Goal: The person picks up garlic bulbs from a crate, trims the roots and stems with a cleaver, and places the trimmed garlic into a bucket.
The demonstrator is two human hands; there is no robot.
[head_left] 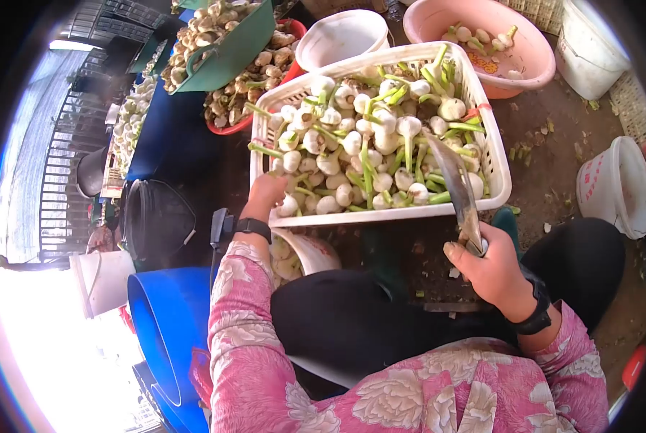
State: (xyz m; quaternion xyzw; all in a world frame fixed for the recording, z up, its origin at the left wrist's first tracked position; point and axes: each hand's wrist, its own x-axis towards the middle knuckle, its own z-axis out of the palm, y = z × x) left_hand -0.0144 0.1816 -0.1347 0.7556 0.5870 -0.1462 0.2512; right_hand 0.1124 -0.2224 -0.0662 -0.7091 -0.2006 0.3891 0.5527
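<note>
A white plastic crate [497,166] full of white garlic bulbs [385,121] with green stems stands in front of me. My left hand [268,192] is at the crate's left front corner beside some bulbs; its fingers are bent in, and what they hold, if anything, is too small to tell. In my right hand [490,268], to the right of the crate's front edge, is the handle of a knife [458,177]. Its long curved blade points up and away over the right part of the crate.
Behind the crate are a white tub [342,40], a pink basin [474,43] with a few bulbs and a red basin [292,68]. White buckets [603,177] stand at the right. A blue tub [165,325] and black bucket [150,220] are at the left.
</note>
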